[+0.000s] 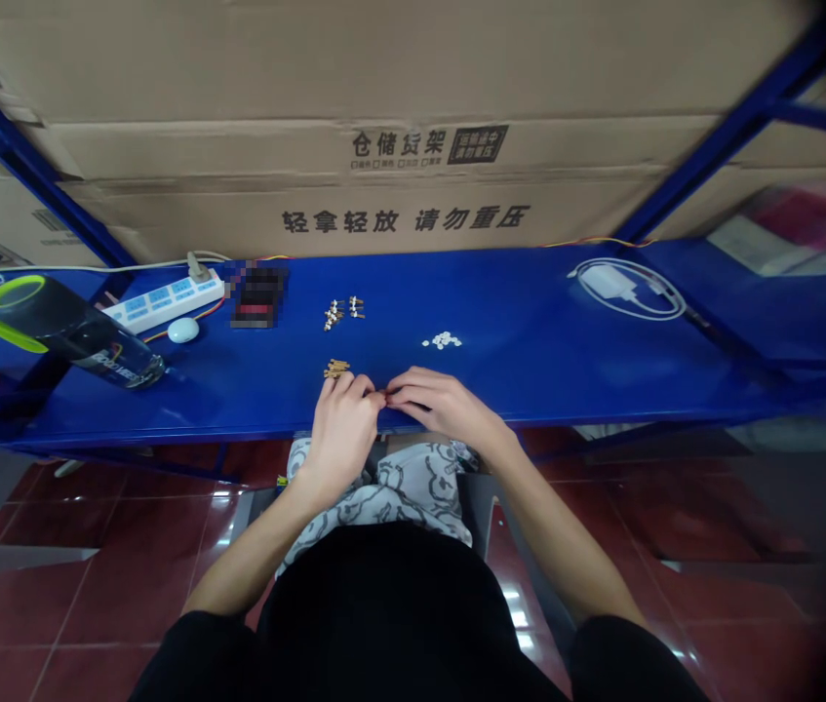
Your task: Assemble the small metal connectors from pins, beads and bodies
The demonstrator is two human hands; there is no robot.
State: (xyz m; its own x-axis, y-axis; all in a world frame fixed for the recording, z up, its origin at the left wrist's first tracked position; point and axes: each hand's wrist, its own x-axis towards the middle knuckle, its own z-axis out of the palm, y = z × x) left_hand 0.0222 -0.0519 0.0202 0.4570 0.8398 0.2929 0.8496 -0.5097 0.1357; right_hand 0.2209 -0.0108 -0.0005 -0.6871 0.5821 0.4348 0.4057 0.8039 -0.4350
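Observation:
My left hand (348, 421) and my right hand (442, 402) meet over the front edge of the blue table (530, 302). Their fingertips are pinched together, and whatever lies between them is too small and covered to make out. Just beyond my left hand lies a small pile of brass-coloured pins (337, 369). Farther back are two clusters of similar pins with white pieces on them (334, 314). A little heap of small white pieces (445, 340) rests past my right hand.
At left stand a dark bottle with a lime-green lid loop (83, 327), a white power strip (164, 300) and a pale round object (182, 331). A white charger with a coiled cable (613, 283) lies at right. Cardboard (237, 195) backs the table.

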